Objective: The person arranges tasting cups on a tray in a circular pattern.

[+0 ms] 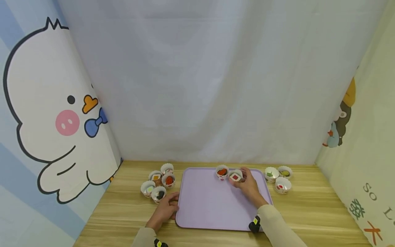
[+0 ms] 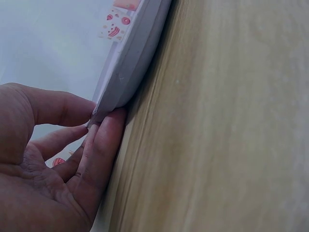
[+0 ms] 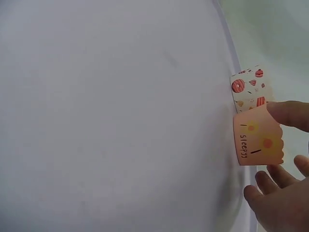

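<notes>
A lilac tray [image 1: 216,206] lies on the wooden table. My left hand [image 1: 165,209] grips its left edge; in the left wrist view the thumb is above the rim [image 2: 130,72] and fingers reach beneath. Over the tray's far right part, my right hand [image 1: 249,188] holds a paper baking cup [image 1: 236,177] with a white and red square piece inside. In the right wrist view this cup [image 3: 258,137] is orange with printed letters, between thumb and fingers. Touching or close beside it on the tray stands another printed paper cup [image 1: 222,173] with orange-red contents.
Several filled paper cups [image 1: 148,188] cluster on the table left of the tray, close to my left hand. Three more cups [image 1: 283,185] stand right of the tray. A pale curtain [image 1: 197,103] hangs along the table's back edge.
</notes>
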`<action>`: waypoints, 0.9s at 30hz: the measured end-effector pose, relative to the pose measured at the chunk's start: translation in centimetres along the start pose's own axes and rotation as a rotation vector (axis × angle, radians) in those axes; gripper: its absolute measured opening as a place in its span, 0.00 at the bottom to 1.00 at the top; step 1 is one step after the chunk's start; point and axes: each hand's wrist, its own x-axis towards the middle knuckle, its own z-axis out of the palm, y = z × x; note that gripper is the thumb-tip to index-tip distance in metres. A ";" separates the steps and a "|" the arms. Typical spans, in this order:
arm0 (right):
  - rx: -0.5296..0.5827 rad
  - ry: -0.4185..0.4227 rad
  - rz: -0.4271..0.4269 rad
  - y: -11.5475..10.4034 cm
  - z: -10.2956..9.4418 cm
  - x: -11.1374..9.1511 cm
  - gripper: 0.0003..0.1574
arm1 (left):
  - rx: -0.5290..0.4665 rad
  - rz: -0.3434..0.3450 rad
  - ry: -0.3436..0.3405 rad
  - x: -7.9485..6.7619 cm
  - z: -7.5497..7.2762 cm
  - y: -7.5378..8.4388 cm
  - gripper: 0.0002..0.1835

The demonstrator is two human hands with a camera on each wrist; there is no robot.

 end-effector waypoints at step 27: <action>0.042 0.015 -0.125 -4.6 -6.3 -2.9 0.45 | 0.025 0.007 0.029 -0.7 0.2 1.0 0.33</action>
